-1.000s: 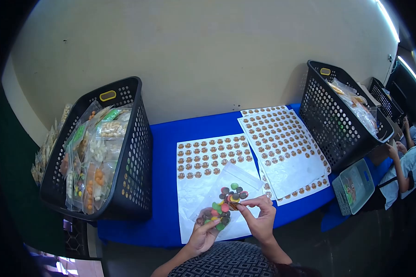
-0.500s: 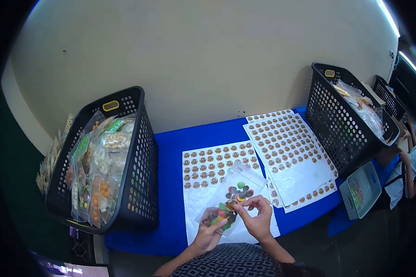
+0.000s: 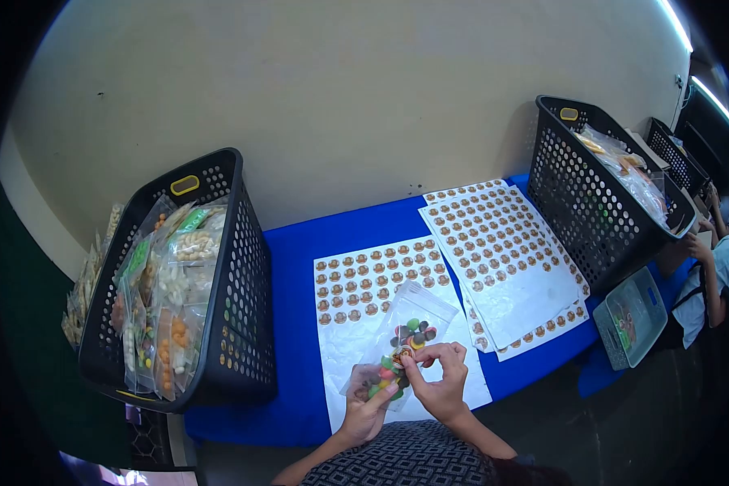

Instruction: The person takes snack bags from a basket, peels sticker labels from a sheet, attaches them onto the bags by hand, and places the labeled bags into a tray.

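Observation:
My left hand (image 3: 368, 411) grips the lower end of a clear zip bag (image 3: 417, 305) of colourful round sweets, tilted above a partly used sticker sheet (image 3: 336, 332). The fingers of my right hand (image 3: 441, 381) pinch a small round brown sticker (image 3: 400, 355) against the front of the bag. Part of the sticker is hidden by the fingertips. Rows of round stickers remain on the upper part of the sheet under the bag. A stack of similar sheets (image 3: 510, 283) lies just to the right.
A black basket (image 3: 247, 300) full of snack bags stands at the left, another (image 3: 579, 194) at the back right. Blue cloth (image 3: 296, 356) covers the table. Right of it are a translucent bin (image 3: 633, 317) and a person's arm (image 3: 711, 283). Behind rises a wall.
My right hand has brought the sticker down onto the bag, and its fingers are now closer to the surface. The whole view has shifted slightly.

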